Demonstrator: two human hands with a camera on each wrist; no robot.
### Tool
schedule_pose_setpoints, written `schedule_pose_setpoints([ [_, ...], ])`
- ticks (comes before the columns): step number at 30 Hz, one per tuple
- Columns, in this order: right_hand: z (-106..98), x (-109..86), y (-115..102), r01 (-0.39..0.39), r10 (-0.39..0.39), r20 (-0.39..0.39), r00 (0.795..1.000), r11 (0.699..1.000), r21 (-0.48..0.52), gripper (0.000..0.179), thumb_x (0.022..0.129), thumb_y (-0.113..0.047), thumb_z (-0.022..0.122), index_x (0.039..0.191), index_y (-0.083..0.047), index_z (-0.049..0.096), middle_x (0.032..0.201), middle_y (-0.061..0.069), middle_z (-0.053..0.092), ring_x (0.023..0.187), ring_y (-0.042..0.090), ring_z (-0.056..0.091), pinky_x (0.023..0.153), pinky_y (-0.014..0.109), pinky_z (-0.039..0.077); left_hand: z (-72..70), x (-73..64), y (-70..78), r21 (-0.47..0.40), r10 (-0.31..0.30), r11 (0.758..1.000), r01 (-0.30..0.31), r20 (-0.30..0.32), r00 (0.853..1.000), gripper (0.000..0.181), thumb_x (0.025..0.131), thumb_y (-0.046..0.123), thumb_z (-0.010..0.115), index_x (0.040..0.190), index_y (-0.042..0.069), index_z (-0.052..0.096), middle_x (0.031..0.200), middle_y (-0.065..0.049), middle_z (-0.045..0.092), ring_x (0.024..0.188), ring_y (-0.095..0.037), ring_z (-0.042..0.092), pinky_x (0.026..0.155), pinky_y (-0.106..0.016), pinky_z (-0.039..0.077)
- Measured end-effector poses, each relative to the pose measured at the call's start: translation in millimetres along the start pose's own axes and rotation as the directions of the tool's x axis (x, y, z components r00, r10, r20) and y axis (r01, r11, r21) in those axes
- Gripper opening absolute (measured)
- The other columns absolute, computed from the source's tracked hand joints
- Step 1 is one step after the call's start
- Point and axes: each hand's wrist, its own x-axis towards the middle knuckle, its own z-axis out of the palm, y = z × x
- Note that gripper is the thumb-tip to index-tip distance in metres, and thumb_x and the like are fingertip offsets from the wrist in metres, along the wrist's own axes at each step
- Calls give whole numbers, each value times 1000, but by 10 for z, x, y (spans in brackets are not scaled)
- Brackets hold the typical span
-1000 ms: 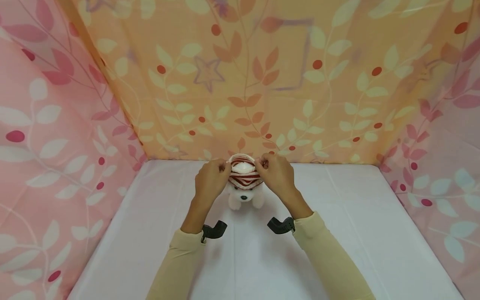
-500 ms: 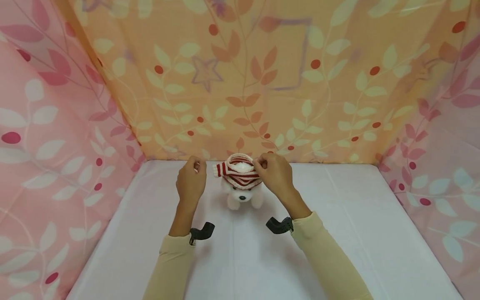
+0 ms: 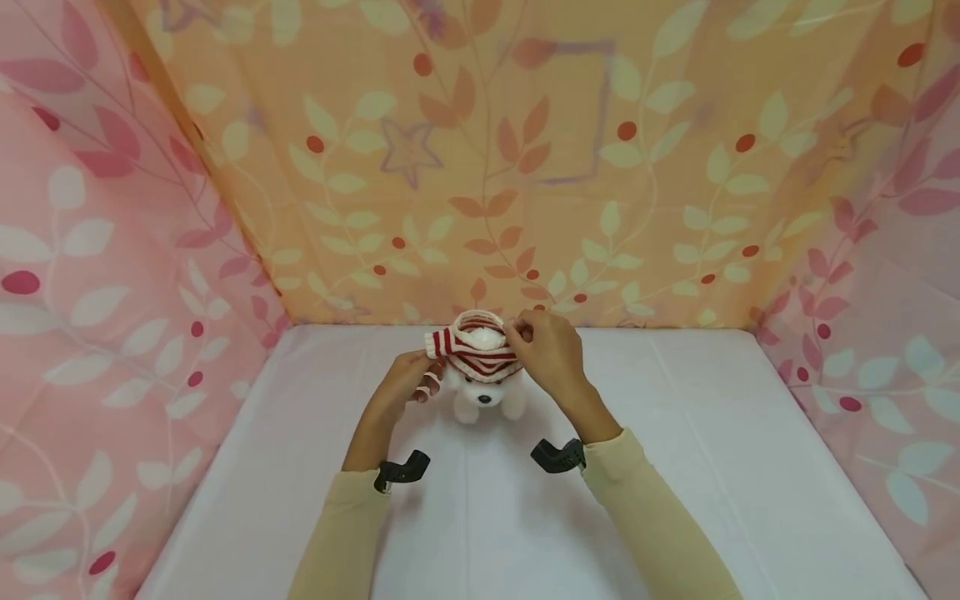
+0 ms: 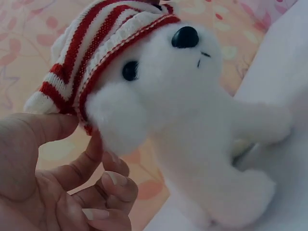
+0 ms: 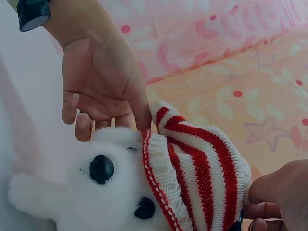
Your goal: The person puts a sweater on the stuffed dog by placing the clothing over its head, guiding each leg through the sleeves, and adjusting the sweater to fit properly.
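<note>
A white plush dog (image 3: 486,408) with a black nose sits upright, facing the person. A small red-and-white striped knitted sweater (image 4: 91,43) is pulled over the top of its head, its lower hem just above the eyes. White fur shows through the ribbed neck opening. One short sleeve (image 3: 438,343) sticks out to the left. My left hand (image 3: 405,379) pinches the hem beside the dog's ear, thumb just under that sleeve. On the other side, my right hand (image 3: 551,354) pinches the sweater near the neck opening; its fingers hide the other sleeve.
The white table (image 3: 675,467) reaches back to an orange leaf-patterned cloth wall (image 3: 562,208). Pink patterned cloths hang at the left (image 3: 97,350) and right sides. A black mount (image 3: 405,468) juts inward from each wrist.
My left hand let go of the sweater's upper left, drew back leftward, then came down and in to the hem. The left sleeve now shows. My right hand stays almost in place.
</note>
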Motion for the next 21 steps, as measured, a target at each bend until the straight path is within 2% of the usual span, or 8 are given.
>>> schedule_pose_setpoints([
  [7, -10, 14, 6, 5, -5, 21, 1000, 1000, 4, 20, 95, -21, 69, 75, -16, 68, 66, -2, 55, 61, 15, 52, 53, 32, 39, 27, 20, 4, -100, -10, 995, 11, 11, 1000, 26, 102, 29, 60, 101, 3, 66, 86, -5, 61, 61, -13, 58, 49, -22, 41],
  [12, -3, 17, 40, -2, 3, 35, 999, 1000, -4, 20, 94, -22, 72, 75, -16, 69, 66, -1, 54, 61, 16, 51, 52, 32, 38, 61, 19, 2, -91, -26, 995, 29, 35, 999, 26, 100, 28, 64, 101, 3, 67, 91, -5, 62, 63, -13, 61, 48, -22, 44],
  [16, 21, 16, 69, 6, -6, 33, 999, 1000, 1, 21, 95, -22, 71, 75, -16, 68, 66, -1, 54, 61, 15, 50, 52, 32, 37, 95, 4, 12, -92, -14, 996, 17, 40, 999, 24, 100, 23, 62, 110, 2, 67, 91, -6, 64, 66, -14, 64, 49, -22, 46],
  [18, 36, 1, 93, 10, -10, -2, 1000, 999, 33, 20, 96, -23, 70, 76, -16, 69, 67, -1, 55, 61, 15, 50, 53, 31, 37, 108, -6, 16, -98, -3, 995, 7, 47, 999, 27, 100, 22, 61, 116, 1, 66, 92, -6, 65, 69, -15, 67, 49, -22, 48],
  [21, 48, -54, 170, 18, 4, -157, 988, 990, 143, 18, 97, -20, 68, 83, -11, 73, 69, 1, 61, 60, 15, 51, 53, 30, 38, 123, -30, 17, -94, 10, 996, -4, 61, 998, 32, 101, 25, 62, 121, 1, 65, 95, -4, 67, 74, -18, 71, 51, -23, 51],
])
